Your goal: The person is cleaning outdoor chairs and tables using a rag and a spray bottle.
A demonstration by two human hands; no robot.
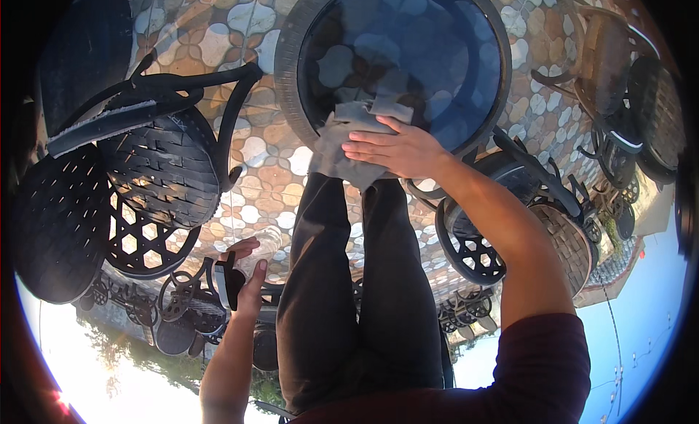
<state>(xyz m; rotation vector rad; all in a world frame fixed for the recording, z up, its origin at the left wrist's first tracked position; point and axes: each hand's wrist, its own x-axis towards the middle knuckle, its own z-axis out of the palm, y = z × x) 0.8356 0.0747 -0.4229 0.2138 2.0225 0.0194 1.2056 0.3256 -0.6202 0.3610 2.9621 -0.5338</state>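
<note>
My right hand (398,148) presses a crumpled grey cloth (349,142) onto the near rim of a round table (295,96) with a dark glass top (404,47). Its fingers lie nearly flat over the cloth, pointing left. Part of the cloth hangs past the edge, close to my knees. Lower and to the left, my left hand (251,276) is wrapped around a clear bottle (266,242) that has a black and grey head (232,282), seemingly a sprayer. The bottle is held in the air beside my left leg, away from the table.
Dark woven armchairs stand close by on the left (164,156) and behind the table's right side (475,227). More chairs (600,69) sit at the upper right. Patterned stone-look tiles (262,167) cover the floor. Further rows of chairs (180,314) appear behind me.
</note>
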